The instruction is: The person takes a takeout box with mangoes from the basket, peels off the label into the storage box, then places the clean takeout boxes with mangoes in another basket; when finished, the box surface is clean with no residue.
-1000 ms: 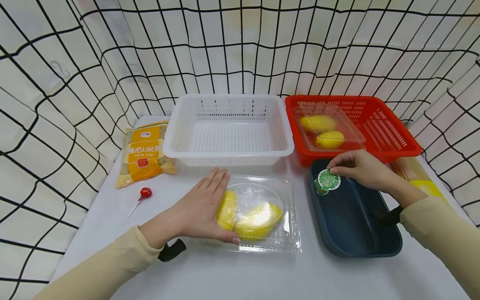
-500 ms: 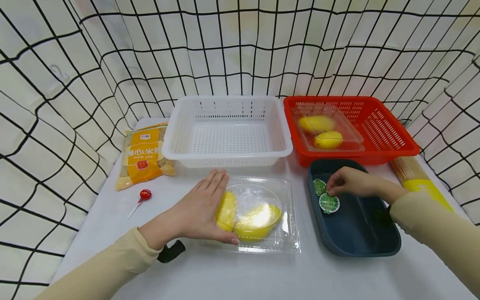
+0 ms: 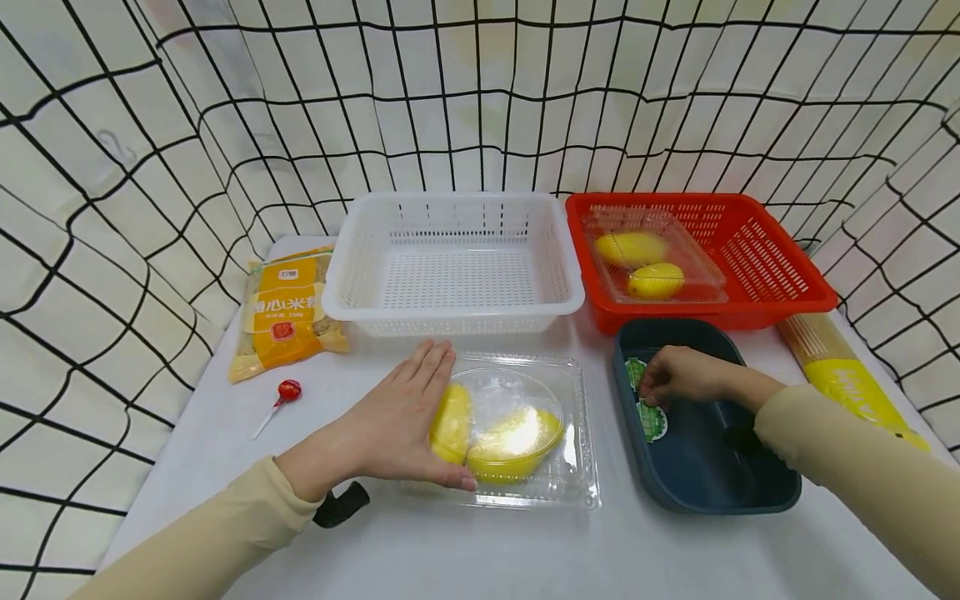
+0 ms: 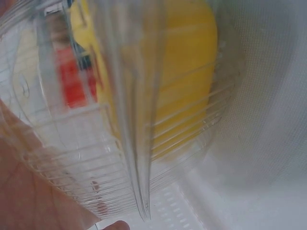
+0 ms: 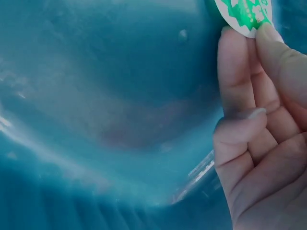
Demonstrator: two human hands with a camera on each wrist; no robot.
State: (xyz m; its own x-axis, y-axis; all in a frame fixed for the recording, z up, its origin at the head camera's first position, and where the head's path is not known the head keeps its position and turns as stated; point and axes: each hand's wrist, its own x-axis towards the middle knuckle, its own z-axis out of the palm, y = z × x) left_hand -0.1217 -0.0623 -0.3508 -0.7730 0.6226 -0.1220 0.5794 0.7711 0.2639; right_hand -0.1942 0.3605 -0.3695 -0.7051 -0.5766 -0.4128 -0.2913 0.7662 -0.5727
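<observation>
A clear plastic clamshell box [image 3: 525,492] with two yellow mango-like fruits [image 3: 517,437] lies on the white table. My left hand [image 3: 390,421] rests over its left side, fingers straight and thumb along the front. In the left wrist view, one yellow fruit [image 4: 184,72] shows through the ribbed clear wall. My right hand [image 3: 686,375] is inside a dark blue tub [image 3: 712,487], pinching the edge of a round green-and-white piece [image 5: 247,12] between thumb and finger. Another green piece [image 3: 635,372] lies beside it, partly hidden by the fingers.
Behind stand a white basket [image 3: 457,321] and a red basket [image 3: 787,287] holding another clear fruit box [image 3: 675,267]. An orange snack bag [image 3: 285,312] and a red lollipop [image 3: 288,390] lie left. A yellow package [image 3: 847,383] lies right. Black netting [image 3: 480,92] surrounds the table.
My right hand has moved down and left inside the tub, taking the round green piece toward the front, away from the other green piece. My left hand has stayed on the clamshell box.
</observation>
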